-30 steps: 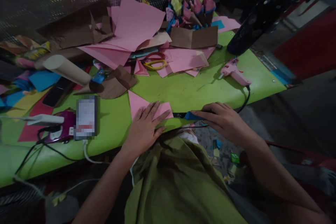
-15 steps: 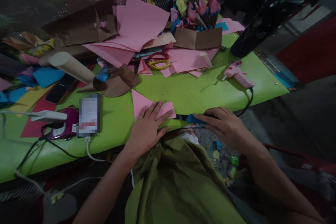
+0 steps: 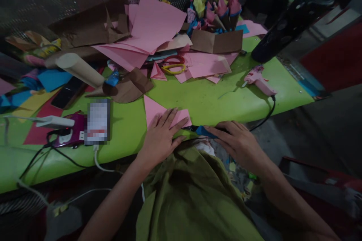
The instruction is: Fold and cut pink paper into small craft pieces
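While the left hand (image 3: 158, 137) lies on pink paper (image 3: 152, 108) at the near edge of the desk (image 3: 209, 98), fingers apart, right hand (image 3: 236, 140) alongside, fingers clamped on a blue object (image 3: 202, 131).

Compared with a second ago, the right hand (image 3: 236, 135) and the blue tool (image 3: 204, 131) held in it are shifted leftward, nearer to the left hand (image 3: 162, 131); the gap between the tool's blue part and the folded pink paper (image 3: 154, 111) is narrowed; on the floor, the green wrapper (image 3: 251, 175), earlier fully visible, is now partly covered by the right forearm (image 3: 278, 184); the green table (image 3: 203, 96) is seen slightly further right.
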The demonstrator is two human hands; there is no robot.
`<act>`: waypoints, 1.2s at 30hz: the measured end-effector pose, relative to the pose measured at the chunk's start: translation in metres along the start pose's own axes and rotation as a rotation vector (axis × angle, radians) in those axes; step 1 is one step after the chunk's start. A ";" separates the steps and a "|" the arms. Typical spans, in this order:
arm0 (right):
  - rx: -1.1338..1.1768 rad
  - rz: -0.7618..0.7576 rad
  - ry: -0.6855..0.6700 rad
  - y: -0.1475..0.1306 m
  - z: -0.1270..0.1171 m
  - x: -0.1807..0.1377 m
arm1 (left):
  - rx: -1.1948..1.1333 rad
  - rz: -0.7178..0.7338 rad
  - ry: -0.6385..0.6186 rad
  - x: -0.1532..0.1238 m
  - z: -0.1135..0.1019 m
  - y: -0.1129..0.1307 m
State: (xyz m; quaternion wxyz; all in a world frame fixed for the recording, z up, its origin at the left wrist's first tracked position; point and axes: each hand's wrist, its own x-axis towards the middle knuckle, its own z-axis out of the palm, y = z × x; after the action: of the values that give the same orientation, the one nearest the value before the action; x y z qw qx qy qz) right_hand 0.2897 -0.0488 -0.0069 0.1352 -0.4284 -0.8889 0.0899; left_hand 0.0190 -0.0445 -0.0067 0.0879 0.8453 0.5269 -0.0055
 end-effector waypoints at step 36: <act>0.055 0.006 -0.029 -0.013 0.005 0.010 | 0.021 -0.004 -0.013 0.008 -0.006 -0.018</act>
State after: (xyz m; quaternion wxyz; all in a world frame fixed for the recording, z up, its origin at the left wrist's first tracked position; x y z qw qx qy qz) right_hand 0.2729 -0.0492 -0.0061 0.1337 -0.4256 -0.8868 0.1210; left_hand 0.0063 -0.0285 -0.0045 0.0828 0.8452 0.5278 -0.0167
